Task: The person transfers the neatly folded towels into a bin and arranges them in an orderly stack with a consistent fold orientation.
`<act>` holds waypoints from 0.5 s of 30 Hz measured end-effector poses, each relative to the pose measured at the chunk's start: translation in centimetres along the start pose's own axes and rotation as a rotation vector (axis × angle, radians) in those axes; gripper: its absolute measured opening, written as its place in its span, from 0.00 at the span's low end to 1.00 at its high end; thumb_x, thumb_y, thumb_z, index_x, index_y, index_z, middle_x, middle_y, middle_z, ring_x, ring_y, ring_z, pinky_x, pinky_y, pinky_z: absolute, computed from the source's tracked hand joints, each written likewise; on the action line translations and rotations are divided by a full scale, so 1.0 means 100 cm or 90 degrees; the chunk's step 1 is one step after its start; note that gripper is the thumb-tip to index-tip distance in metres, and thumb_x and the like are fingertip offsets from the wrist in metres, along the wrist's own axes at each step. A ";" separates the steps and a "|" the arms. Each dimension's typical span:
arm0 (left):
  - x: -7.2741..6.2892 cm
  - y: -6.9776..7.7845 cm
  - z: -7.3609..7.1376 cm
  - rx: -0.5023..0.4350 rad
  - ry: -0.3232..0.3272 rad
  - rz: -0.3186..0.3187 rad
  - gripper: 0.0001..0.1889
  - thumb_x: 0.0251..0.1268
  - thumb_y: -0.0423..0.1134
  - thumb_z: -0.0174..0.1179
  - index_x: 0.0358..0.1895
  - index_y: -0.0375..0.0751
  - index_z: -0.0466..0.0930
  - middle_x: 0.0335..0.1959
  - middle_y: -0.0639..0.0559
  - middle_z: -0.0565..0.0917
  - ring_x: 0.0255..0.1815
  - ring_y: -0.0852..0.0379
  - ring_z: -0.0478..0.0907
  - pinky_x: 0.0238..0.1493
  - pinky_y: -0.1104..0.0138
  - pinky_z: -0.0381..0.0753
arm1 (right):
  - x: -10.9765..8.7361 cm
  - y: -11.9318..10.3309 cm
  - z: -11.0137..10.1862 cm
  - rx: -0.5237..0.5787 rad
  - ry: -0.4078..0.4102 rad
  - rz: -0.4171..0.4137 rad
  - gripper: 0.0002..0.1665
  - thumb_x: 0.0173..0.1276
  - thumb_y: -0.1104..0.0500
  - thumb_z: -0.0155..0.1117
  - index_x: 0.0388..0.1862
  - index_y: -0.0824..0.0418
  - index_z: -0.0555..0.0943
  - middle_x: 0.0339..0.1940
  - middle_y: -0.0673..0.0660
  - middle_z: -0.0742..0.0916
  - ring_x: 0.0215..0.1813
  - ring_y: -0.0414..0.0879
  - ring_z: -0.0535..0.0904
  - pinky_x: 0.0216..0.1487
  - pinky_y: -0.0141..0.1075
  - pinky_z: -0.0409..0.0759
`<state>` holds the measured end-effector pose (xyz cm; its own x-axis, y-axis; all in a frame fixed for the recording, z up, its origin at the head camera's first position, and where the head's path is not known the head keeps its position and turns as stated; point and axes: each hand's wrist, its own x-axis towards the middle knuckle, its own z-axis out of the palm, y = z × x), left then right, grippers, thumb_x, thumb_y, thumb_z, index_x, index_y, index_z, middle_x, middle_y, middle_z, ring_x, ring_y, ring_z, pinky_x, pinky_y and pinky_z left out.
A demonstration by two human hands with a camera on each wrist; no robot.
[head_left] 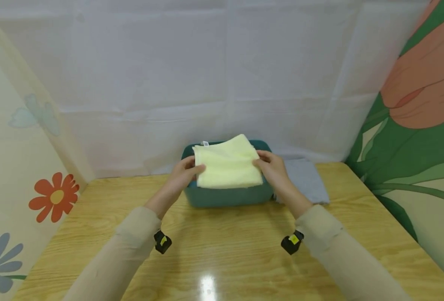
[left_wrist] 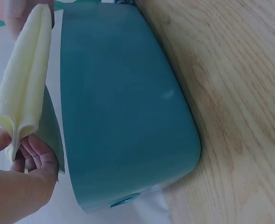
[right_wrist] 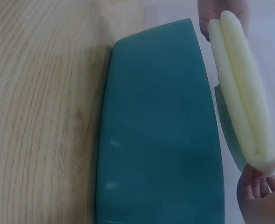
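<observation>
A folded pale yellow towel (head_left: 229,165) is held by both hands over a teal bin (head_left: 229,197). My left hand (head_left: 183,173) pinches its left edge, thumb on the near face and fingers behind. On the opposite edge my right hand (head_left: 274,169) pinches it the same way. In the left wrist view the towel (left_wrist: 27,70) shows its folded layers end-on, above the rim of the bin (left_wrist: 123,102). The right wrist view shows the towel (right_wrist: 242,88) as a thick doubled fold. What lies inside the bin is mostly hidden by the towel.
A folded grey-blue cloth (head_left: 307,179) lies on the wooden table (head_left: 222,242) right of the bin, partly behind my right forearm. White sheeting (head_left: 222,75) hangs at the back. Painted panels with flowers stand at left and right. A small white tag (head_left: 205,144) shows at the bin's back rim.
</observation>
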<state>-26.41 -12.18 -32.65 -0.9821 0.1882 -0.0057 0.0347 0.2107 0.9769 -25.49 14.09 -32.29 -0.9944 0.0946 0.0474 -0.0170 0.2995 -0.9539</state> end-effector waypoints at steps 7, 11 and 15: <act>0.012 -0.004 0.000 0.018 0.002 -0.007 0.23 0.73 0.37 0.58 0.68 0.37 0.71 0.45 0.46 0.79 0.46 0.53 0.76 0.51 0.60 0.80 | 0.010 0.003 0.003 -0.018 0.007 -0.013 0.25 0.74 0.62 0.56 0.68 0.68 0.74 0.61 0.65 0.80 0.58 0.55 0.76 0.57 0.42 0.76; 0.017 -0.007 0.002 0.025 0.007 -0.030 0.24 0.74 0.38 0.58 0.70 0.37 0.69 0.46 0.45 0.78 0.45 0.53 0.76 0.52 0.60 0.80 | 0.014 0.006 0.005 -0.024 -0.008 -0.010 0.25 0.75 0.62 0.55 0.69 0.67 0.72 0.64 0.65 0.78 0.61 0.57 0.74 0.60 0.46 0.75; 0.019 -0.009 0.004 0.029 0.015 -0.044 0.24 0.74 0.37 0.57 0.70 0.36 0.69 0.45 0.44 0.77 0.43 0.53 0.77 0.50 0.60 0.80 | 0.017 0.011 0.007 -0.023 -0.014 -0.014 0.26 0.76 0.62 0.54 0.70 0.68 0.71 0.65 0.66 0.77 0.63 0.57 0.73 0.62 0.48 0.74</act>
<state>-28.21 -11.61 -33.61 -0.9866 0.1485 -0.0679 -0.0264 0.2653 0.9638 -27.28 13.93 -33.44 -0.9959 0.0667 0.0614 -0.0356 0.3359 -0.9412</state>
